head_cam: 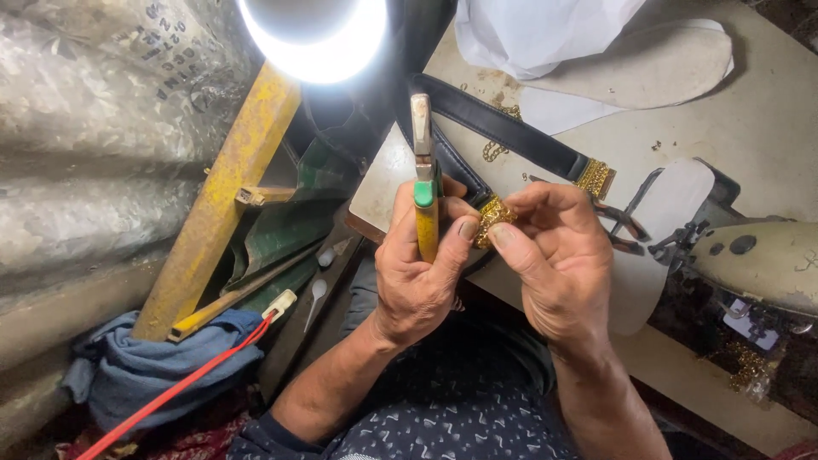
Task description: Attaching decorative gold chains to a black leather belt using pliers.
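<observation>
Pliers (pixel 423 183) are clamped in the left hand (pixel 417 273); a gold ornament (pixel 492 219) is pinched by the right hand (pixel 554 255) on a black strap (pixel 503 128).

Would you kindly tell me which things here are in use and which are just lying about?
In use: left hand gripping yellow-handled pliers; right hand pinching gold ornament on black strap.

Lying about: insole, white cloth, blue rag, red cable, sewing machine.

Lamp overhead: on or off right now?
On. The round lamp at the top edge glows bright white, glaring above the left hand holding the yellow-handled tool.
</observation>
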